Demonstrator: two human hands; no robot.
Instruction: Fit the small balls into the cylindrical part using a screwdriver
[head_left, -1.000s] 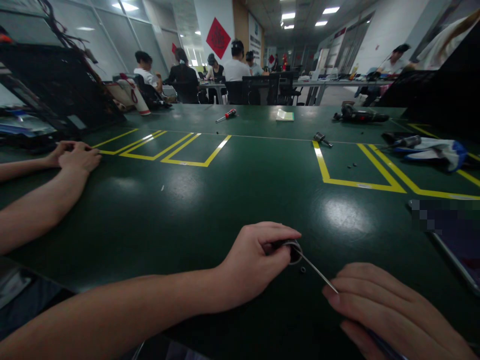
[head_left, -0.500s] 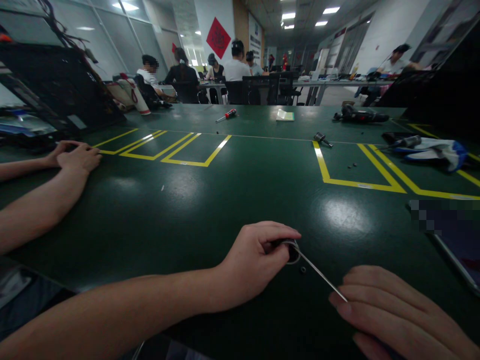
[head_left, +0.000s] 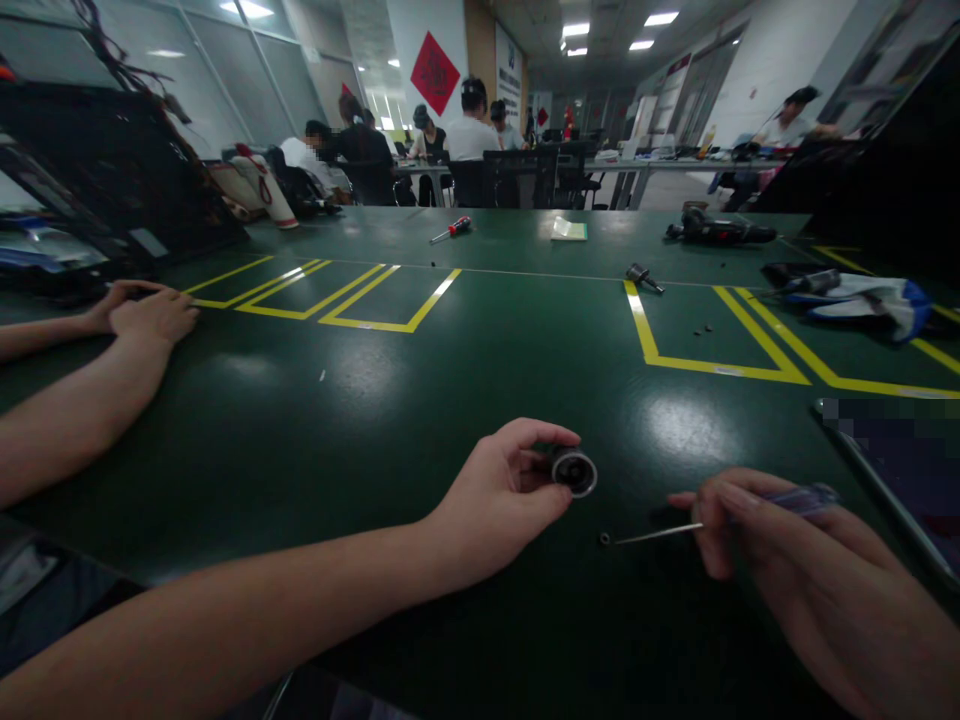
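Observation:
My left hand [head_left: 510, 490] grips a small black cylindrical part with a silver rim [head_left: 574, 470], held just above the green table [head_left: 420, 400]. My right hand [head_left: 780, 550] holds a thin screwdriver [head_left: 660, 533] with a blue see-through handle. Its metal shaft points left, and the tip touches a tiny black screw [head_left: 604, 539] lying on the table below the part.
Another person's hands [head_left: 146, 310] rest on the table at the left. Yellow tape outlines [head_left: 645, 330] mark the table. A red-handled screwdriver [head_left: 452, 230], a power drill [head_left: 716, 230], a small metal bit [head_left: 641, 275] and a blue-white cloth [head_left: 870, 295] lie farther back. People sit at distant desks.
My right hand drew the screwdriver out of the part and swung its tip down to the loose screw. My left hand lifted the part slightly and turned its open end toward me.

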